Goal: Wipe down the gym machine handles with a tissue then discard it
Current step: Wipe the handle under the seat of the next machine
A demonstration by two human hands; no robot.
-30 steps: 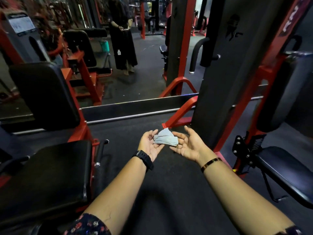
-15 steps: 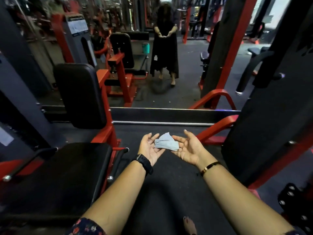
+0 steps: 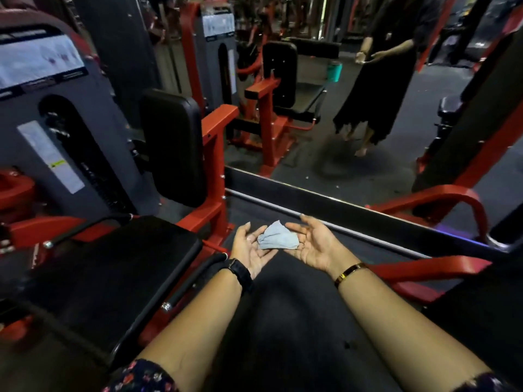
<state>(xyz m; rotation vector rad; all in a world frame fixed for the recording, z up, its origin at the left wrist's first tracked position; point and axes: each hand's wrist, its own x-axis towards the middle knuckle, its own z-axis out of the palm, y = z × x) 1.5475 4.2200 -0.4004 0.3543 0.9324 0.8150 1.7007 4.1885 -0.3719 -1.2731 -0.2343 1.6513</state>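
Note:
A crumpled pale blue tissue (image 3: 277, 239) lies across the fingertips of both upturned palms, low in the middle of the head view. My left hand (image 3: 249, 250), with a black watch on its wrist, supports the tissue's left end with relaxed fingers. My right hand (image 3: 314, 246), with a gold bangle, supports the right end, fingers spread. A black-gripped machine handle (image 3: 195, 278) runs just left of my left wrist. Another thin handle (image 3: 85, 230) sticks out past the black seat (image 3: 113, 267).
A red-framed machine with a black back pad (image 3: 172, 148) and a grey weight stack (image 3: 62, 142) fills the left. A wall mirror (image 3: 339, 137) ahead reflects a person in a black dress. Red curved frame tubes (image 3: 441, 199) stand at the right. Dark rubber floor (image 3: 297, 321) lies below my arms.
The view has swung left, bringing the left machine and its weight stack into the frame. Both hands still hold the tissue on open palms in the same way.

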